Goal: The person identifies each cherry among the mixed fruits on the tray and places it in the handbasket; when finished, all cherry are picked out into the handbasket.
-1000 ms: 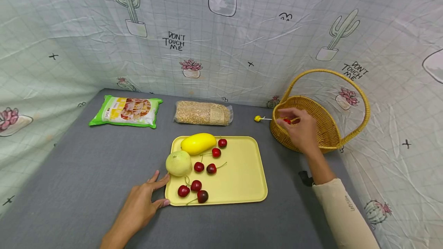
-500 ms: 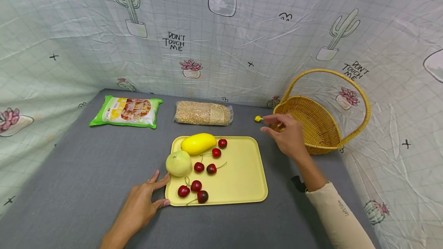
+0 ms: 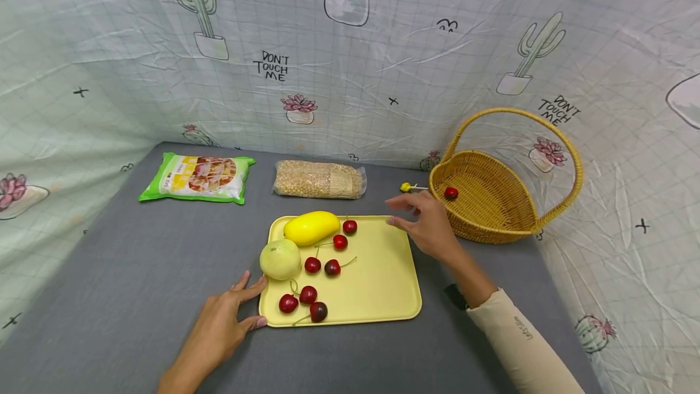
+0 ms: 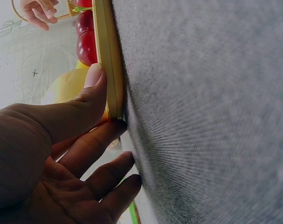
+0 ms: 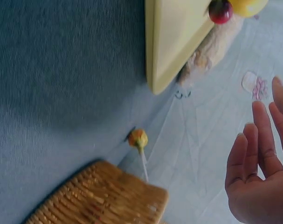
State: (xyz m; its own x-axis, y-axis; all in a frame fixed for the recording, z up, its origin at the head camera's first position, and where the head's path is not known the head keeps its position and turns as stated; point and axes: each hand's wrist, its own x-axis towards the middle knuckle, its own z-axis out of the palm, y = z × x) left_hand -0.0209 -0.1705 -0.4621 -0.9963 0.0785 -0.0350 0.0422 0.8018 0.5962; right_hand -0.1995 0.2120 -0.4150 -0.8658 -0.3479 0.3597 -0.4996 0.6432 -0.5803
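My left hand (image 3: 221, 321) rests beside the near left corner of a yellow tray (image 3: 377, 272), thumb and forefinger touching its rim. In the left wrist view the thumb tip lies on the tray's edge and the other fingers are spread. Several dark red cherries (image 3: 332, 267) with stems lie on the tray, along with an oblong yellow fruit (image 3: 312, 227) and a round pale green fruit (image 3: 281, 259). Over the tray's far right corner hovers my right hand (image 3: 426, 227), fingers apart and holding nothing. One cherry (image 3: 451, 193) sits inside the wicker basket (image 3: 492, 236).
Between tray and basket, a yellow lollipop (image 3: 405, 187) lies with its white stick towards the basket. Behind the tray are a clear bag of pale grains (image 3: 319, 179) and a green-edged food packet (image 3: 205, 178). A printed cloth (image 3: 383, 47) hangs behind the grey tabletop (image 3: 164, 260).
My right hand has moved left from over the basket, past the lollipop, to the tray's far right corner. The cherry in the basket is uncovered. The left hand stays at the tray.
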